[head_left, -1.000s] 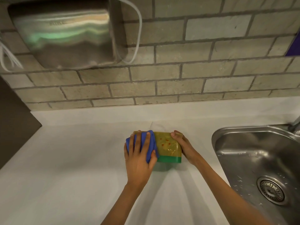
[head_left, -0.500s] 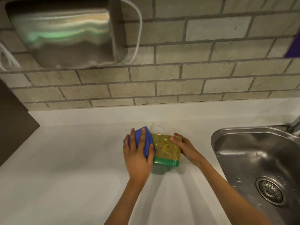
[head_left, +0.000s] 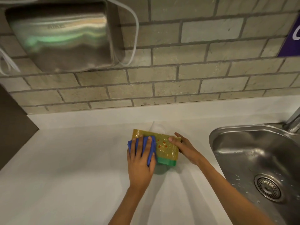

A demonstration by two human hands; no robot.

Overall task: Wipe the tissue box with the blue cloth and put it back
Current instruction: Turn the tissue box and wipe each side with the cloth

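Observation:
The tissue box is yellow with red specks and a green band, wrapped in shiny film, and it stands on the white counter. A white tissue sticks out behind it. My left hand presses the blue cloth flat against the box's left part, fingers spread over the cloth. My right hand grips the box's right end, thumb on top.
A steel sink with a drain lies to the right, its tap at the far right edge. A metal hand dryer hangs on the brick wall at upper left. A dark panel borders the counter's left side.
My left hand slid the blue cloth away from me and back over the box's left part. The box turned slightly under my right hand's grip.

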